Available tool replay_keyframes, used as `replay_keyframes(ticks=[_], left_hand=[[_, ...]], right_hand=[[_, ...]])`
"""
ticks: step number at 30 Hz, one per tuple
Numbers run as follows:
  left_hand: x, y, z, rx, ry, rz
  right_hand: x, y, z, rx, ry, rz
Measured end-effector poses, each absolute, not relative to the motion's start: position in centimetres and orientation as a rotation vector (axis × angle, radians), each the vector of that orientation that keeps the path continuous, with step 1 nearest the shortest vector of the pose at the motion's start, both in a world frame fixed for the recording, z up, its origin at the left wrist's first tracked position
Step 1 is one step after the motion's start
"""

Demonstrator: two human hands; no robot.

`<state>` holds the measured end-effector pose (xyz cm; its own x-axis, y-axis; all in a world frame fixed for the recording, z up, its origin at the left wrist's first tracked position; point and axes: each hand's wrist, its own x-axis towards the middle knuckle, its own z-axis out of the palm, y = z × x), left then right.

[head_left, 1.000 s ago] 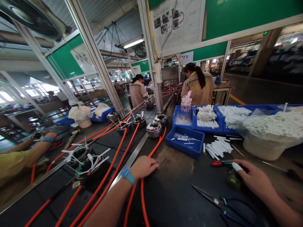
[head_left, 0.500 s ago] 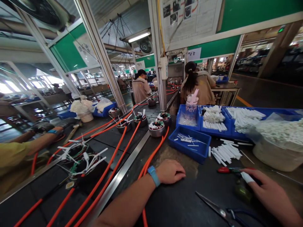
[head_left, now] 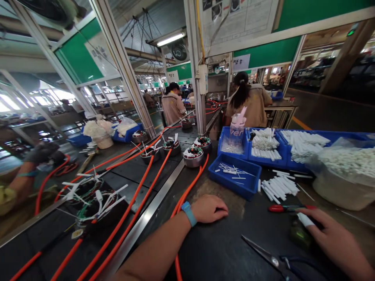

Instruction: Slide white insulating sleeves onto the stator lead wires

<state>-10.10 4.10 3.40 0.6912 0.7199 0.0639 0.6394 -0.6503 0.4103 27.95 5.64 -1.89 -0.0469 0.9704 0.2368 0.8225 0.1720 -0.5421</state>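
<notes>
My left hand (head_left: 209,210), with a blue watch (head_left: 189,214) at its wrist, rests on the dark worktop. Its fingers are loosely curled, and nothing shows in them. At the right, my right hand (head_left: 329,230) lies with fingers stretched forward beside a red-handled tool (head_left: 275,208); whether it touches the tool cannot be told. White wrapping (head_left: 305,219) covers one fingertip. Beneath that hand sits a dark green object (head_left: 301,234), too dim to name. Scissors (head_left: 274,260) lie between my hands, blades partly apart. Cut white tubes (head_left: 279,188) are heaped beyond my right hand.
A blue tray (head_left: 249,187) holds thin white sticks. Behind it stand blue bins (head_left: 266,145) of white tubes and a bagged tub (head_left: 340,191). Orange hoses (head_left: 190,187) cross to wired motor stators (head_left: 193,156). A co-worker's gloved hand (head_left: 43,152) is at left.
The view has shifted slightly. The co-worker's arm at the left has drawn back leftward. Both of my hands stay where they were on the worktop.
</notes>
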Motion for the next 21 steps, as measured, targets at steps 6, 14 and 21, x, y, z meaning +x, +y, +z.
replay_keyframes(ticks=[6, 14, 21], left_hand=[[-10.03, 3.95, 3.37, 2.531, 1.065, 0.324], [-10.17, 4.03, 3.37, 2.509, 1.061, 0.324], [-10.17, 4.06, 3.46, 2.490, 1.051, 0.322]], right_hand=[[28.06, 5.67, -2.27, -1.704, -1.899, 0.360], [28.05, 5.61, -2.10, -1.696, -1.902, 0.366], [27.99, 5.47, -1.94, -1.652, -1.926, 0.341]])
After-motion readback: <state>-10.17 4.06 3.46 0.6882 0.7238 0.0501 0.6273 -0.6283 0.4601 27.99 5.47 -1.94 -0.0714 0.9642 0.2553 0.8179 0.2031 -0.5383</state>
